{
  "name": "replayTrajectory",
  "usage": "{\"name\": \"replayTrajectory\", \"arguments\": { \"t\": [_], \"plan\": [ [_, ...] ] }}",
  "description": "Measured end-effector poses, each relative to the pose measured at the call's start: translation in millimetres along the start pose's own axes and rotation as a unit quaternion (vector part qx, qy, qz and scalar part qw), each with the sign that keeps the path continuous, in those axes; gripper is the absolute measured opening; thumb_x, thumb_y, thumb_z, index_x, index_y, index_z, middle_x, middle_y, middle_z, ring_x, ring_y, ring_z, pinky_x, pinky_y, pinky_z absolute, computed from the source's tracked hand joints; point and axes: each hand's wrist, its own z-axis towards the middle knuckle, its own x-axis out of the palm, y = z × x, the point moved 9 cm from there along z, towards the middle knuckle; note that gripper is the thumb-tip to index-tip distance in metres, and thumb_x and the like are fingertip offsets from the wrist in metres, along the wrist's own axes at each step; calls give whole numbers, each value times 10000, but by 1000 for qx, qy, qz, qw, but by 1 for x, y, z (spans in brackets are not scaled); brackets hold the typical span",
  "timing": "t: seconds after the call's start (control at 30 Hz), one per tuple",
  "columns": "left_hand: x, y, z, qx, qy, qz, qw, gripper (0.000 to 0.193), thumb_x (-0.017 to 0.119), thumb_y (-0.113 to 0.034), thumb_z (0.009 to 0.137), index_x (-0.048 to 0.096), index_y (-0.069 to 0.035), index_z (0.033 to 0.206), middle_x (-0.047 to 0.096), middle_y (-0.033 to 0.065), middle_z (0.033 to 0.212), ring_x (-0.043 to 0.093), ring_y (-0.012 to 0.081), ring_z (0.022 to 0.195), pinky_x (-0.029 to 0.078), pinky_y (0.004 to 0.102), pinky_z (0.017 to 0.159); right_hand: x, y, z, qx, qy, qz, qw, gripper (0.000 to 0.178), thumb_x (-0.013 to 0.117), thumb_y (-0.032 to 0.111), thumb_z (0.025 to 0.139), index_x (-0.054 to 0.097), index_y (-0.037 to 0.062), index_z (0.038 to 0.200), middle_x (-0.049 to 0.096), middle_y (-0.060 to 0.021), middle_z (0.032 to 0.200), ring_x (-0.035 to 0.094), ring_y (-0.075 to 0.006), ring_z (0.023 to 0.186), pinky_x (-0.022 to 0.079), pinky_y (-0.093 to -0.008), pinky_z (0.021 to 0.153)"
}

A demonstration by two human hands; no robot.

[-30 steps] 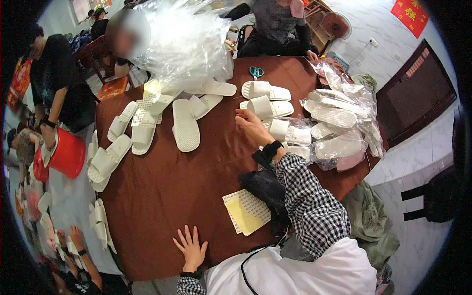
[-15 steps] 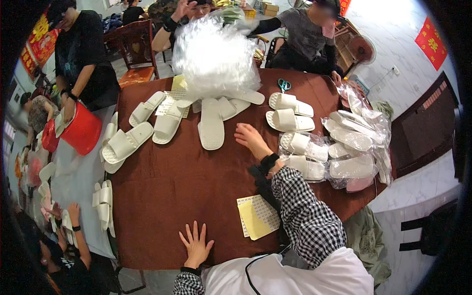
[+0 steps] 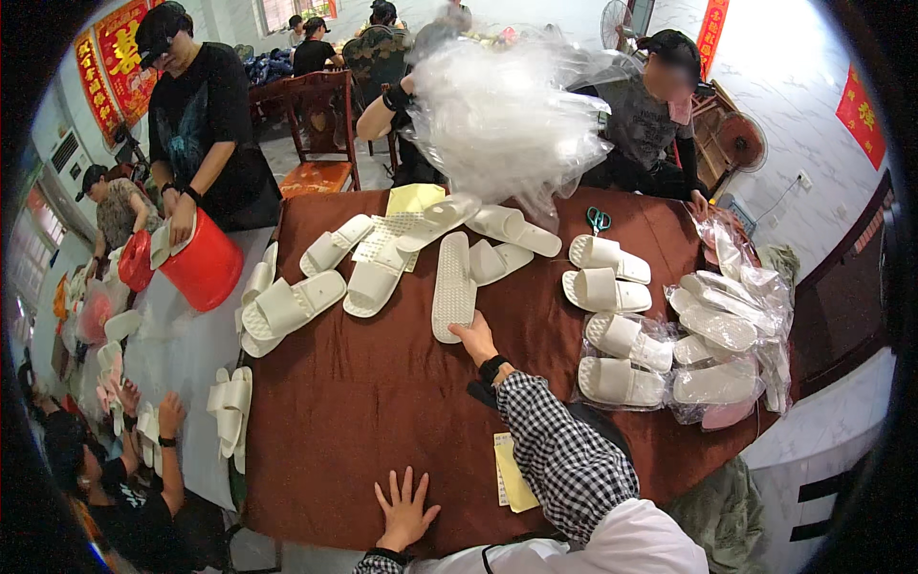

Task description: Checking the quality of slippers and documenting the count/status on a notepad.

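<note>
My right hand [image 3: 474,339] is closed on the near end of a white slipper [image 3: 453,282] at the table's middle, thumb on top and the other fingers partly hidden. Against that slipper's far end lies another white slipper [image 3: 499,260]. Spread flat on the brown cloth [image 3: 335,430] near the front edge, my left hand [image 3: 406,512] holds nothing. More white slippers [image 3: 381,285] are strewn to the left and behind. Beside my right forearm is a yellow label sheet [image 3: 516,475], partly covered by the sleeve.
Slippers in clear bags [image 3: 712,335] are heaped at the right, with loose slippers [image 3: 607,287] beside them. Teal scissors [image 3: 598,220] lie at the back. Across the table, a person lifts a bundle of clear plastic bags [image 3: 507,124]. A red bucket [image 3: 203,263] stands left, near a standing person.
My right hand has reached the middle slipper and taken hold of its near end. Across the table, the plastic bag bundle has shifted, uncovering more slippers. The whole view has tilted.
</note>
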Motion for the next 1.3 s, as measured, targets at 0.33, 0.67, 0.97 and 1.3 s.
{"name": "replayTrajectory", "arguments": {
  "t": [0.33,0.67,0.97,1.3],
  "plan": [
    [-70,96,-56,-183,-433,-552,689,438,436,-167,1036,401,22,1430,403,195,1493,464,355,1315,385,436,1092,14,68,-235,-408,289,-392,772,665,621,-18,811,501,210,1424,543,-93,984,533,-280,904,462,-391,820],
    [-123,47,-50,-79,-326,-73,939,572,550,-3,879,442,-65,1437,430,189,1457,354,358,1387,278,530,1136,17,56,-336,-441,307,-439,720,582,614,29,813,528,143,1377,520,-106,1354,482,-299,1263,355,-456,1091],
    [-140,44,-17,-26,-150,127,980,691,746,-107,728,516,-88,1379,617,161,1095,573,332,1066,373,467,1019,52,18,-324,-181,322,-318,873,931,782,136,769,236,29,1516,593,-286,1192,615,-449,1044,510,-484,901],
    [-127,27,-125,-138,-237,-279,920,690,639,-50,866,345,-34,1490,609,292,1229,616,399,1115,477,436,935,51,24,-331,-158,163,-228,947,745,727,70,820,356,35,1464,626,-222,1120,631,-363,993,513,-413,826]
  ]
}}
